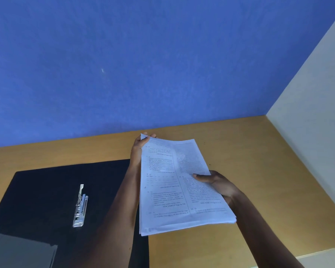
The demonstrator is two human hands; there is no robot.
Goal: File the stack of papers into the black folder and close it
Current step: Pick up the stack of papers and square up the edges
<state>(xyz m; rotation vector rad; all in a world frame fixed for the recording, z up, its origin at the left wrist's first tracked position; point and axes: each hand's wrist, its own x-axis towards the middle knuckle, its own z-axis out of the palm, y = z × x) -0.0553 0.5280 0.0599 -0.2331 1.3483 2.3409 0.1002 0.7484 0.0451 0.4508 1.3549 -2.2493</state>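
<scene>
Holding stack of papers (182, 190) just right of open black folder (46, 190), seemingly lifted off worktop (249, 151); left hand (137, 151) fingers pinching far corner; right hand (218, 183) thumb atop, pinching right edge.

Both hands hold white printed paper stack (179, 188) above wooden desk (249, 151): left hand (138, 151) far corner, right hand (216, 183) right edge; open black folder (46, 190) lies left.

Both forearms bare, reaching from near edge of table (249, 151) toward far edge. Left hand (137, 151) upright at far left corner of paper stack (168, 206), fingertips (149, 135) curled over corner. Right hand (219, 185) grips stack's right edge, thumb (198, 176) flat on top page, fingers hidden beneath. Hands well apart.
</scene>
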